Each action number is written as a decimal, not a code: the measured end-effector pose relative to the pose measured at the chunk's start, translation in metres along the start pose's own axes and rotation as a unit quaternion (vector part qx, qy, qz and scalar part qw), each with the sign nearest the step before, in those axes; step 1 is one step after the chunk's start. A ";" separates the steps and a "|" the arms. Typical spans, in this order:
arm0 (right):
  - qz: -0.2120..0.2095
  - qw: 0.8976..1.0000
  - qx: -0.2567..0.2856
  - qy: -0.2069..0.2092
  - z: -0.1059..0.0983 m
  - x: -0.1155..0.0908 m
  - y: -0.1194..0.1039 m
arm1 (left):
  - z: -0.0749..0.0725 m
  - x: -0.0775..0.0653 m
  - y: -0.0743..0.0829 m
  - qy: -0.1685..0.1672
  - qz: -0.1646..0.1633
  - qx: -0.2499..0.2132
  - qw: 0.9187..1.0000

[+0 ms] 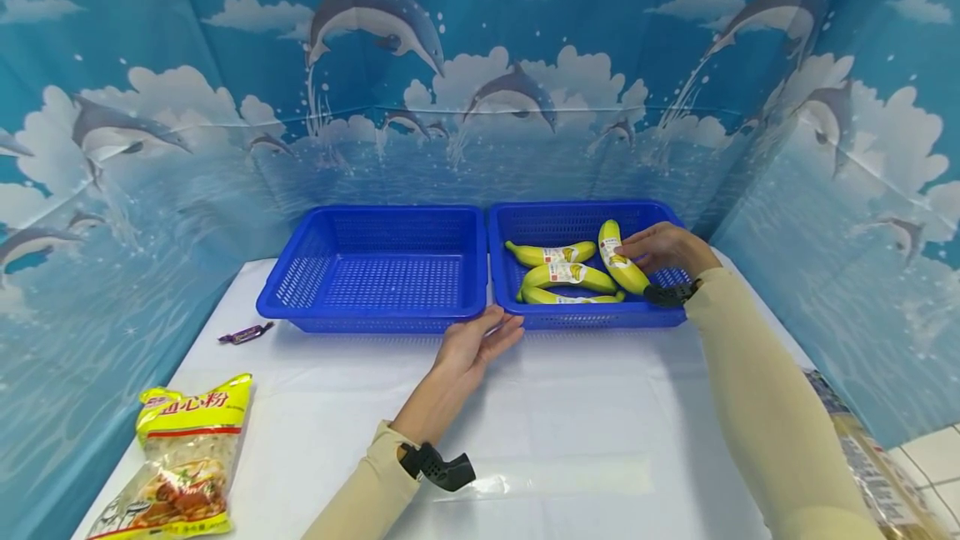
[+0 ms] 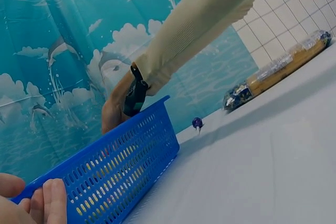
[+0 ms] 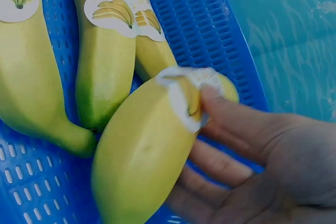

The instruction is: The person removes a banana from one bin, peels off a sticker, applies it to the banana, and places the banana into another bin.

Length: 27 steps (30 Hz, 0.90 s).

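Observation:
Inside the right blue basket (image 1: 592, 321), my right hand (image 1: 663, 247) pinches a yellow banana (image 1: 621, 261) between thumb and fingers around its white label. The held banana (image 3: 144, 148) is tilted beside the others in the right wrist view. Three more labelled bananas lie in that basket, among them a middle banana (image 1: 567, 276) and a rear banana (image 1: 550, 254). My left hand (image 1: 468, 348) is at the front, where the two baskets meet. Its fingers (image 2: 55, 198) touch the outer side of the basket just under the rim, in the left wrist view.
A second blue basket (image 1: 375, 314), with nothing in it, adjoins on the left. A purple wrapped candy (image 1: 246, 334) and a yellow noodle packet (image 1: 187, 457) lie on the white table's left side. A long clear package (image 1: 870, 461) lies at the right edge. Dolphin-print curtains enclose the table.

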State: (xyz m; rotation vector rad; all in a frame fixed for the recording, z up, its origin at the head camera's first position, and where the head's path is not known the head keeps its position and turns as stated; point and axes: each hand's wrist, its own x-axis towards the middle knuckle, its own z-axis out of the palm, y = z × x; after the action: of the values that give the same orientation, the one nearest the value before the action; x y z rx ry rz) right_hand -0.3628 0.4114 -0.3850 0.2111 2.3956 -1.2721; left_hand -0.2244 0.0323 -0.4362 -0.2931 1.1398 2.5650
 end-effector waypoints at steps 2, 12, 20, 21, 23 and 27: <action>0.004 1.000 -0.018 -0.005 0.000 -0.001 0.002 | 0.000 0.000 0.000 0.000 0.000 -0.001 1.000; 0.000 1.000 -0.023 -0.004 0.003 -0.007 0.002 | -0.001 -0.002 0.000 -0.002 0.000 -0.004 1.000; 0.003 1.000 0.015 0.012 0.003 -0.006 0.001 | -0.001 -0.002 0.000 -0.010 0.002 -0.008 1.000; 0.004 1.000 0.020 0.014 0.002 -0.006 0.001 | -0.001 -0.002 0.000 -0.011 0.002 -0.009 1.000; 0.006 0.999 0.028 0.019 0.002 -0.005 0.002 | -0.001 -0.003 0.000 -0.014 0.004 -0.009 1.000; 0.005 0.999 0.038 0.025 0.003 -0.003 0.003 | -0.001 -0.003 0.000 -0.013 0.004 -0.009 1.000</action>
State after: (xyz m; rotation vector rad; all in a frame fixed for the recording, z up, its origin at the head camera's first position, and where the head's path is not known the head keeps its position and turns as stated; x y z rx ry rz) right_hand -0.3579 0.4108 -0.3872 0.2801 2.3866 -1.3706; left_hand -0.2214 0.0308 -0.4354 -0.2585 1.1123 2.5801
